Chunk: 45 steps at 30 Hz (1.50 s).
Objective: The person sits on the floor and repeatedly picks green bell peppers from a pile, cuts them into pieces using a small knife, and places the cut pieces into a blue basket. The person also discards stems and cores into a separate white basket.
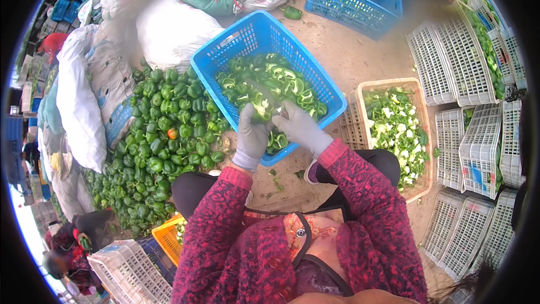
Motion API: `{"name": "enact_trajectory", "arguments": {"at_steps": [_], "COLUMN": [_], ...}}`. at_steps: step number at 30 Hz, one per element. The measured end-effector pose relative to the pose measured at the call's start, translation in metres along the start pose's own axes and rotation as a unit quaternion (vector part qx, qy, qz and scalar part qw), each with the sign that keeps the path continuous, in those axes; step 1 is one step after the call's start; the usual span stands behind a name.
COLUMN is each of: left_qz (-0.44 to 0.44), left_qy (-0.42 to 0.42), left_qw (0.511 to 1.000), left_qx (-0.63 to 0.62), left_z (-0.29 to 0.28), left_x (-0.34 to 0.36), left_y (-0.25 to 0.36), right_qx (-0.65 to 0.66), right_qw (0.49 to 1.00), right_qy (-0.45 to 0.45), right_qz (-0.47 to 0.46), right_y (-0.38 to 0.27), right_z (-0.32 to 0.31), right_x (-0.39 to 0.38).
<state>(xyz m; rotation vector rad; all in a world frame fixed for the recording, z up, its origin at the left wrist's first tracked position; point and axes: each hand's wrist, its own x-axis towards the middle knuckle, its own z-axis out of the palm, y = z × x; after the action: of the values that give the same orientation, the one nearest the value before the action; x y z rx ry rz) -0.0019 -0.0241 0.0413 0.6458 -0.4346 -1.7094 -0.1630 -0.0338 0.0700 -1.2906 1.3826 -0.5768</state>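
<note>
Over the near end of a blue plastic crate [336, 101], my gloved left hand [251, 138] is closed around a green bell pepper [260, 114], cut so that its pale inside shows. My gloved right hand [302, 127] grips a knife [261, 90], its blade pointing up and left across the pepper; the handle is mostly hidden in my fingers. Below both hands, cut green pepper pieces [281, 79] lie in the crate. Left of the crate spreads a large heap of whole green peppers [163, 115], with one orange-red pepper [172, 133] among them.
A tan crate [368, 86] of pepper cores and trimmings stands at my right. Grey crates [444, 59] line the far right, and another blue crate [351, 11] stands ahead. Full sacks [174, 28] lie beyond the heap. Another person [73, 242] works at the lower left.
</note>
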Motion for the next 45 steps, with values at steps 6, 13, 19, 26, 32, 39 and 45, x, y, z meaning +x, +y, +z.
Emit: {"name": "enact_trajectory", "arguments": {"at_steps": [6,13,19,26,32,39,45], "left_qz": [-0.047,-0.1,-0.132,-0.09,-0.107,-0.035,-0.046], "left_qy": [-0.04,-0.075,-0.16,-0.12,-0.006,0.043,0.063], "left_qw": [0.998,0.992,0.976,0.962,0.935,0.956,0.992], "left_qx": [0.011,-0.022,-0.067,0.228,0.338,0.288,0.101], "left_z": [-0.022,-0.031,-0.017,-0.01,-0.003,-0.014,-0.026], "left_x": [0.002,0.002,0.003,-0.004,-0.015,-0.013,-0.005], "left_y": [-0.019,-0.01,0.002,0.002,-0.015,-0.034,-0.032], "right_qx": [0.04,0.12,0.077,-0.222,-0.242,0.151,0.514], "right_qw": [0.998,0.991,0.997,0.975,0.968,0.985,0.851], "right_qy": [0.001,0.019,-0.009,-0.025,0.04,-0.015,-0.037], "right_qz": [0.057,0.063,0.007,0.007,-0.051,0.075,0.107], "right_y": [0.013,0.025,0.004,-0.004,0.013,0.034,0.046], "right_z": [-0.005,-0.018,-0.011,-0.016,-0.007,-0.009,-0.006], "right_x": [0.009,0.014,-0.005,0.0,0.006,0.015,0.024]}}
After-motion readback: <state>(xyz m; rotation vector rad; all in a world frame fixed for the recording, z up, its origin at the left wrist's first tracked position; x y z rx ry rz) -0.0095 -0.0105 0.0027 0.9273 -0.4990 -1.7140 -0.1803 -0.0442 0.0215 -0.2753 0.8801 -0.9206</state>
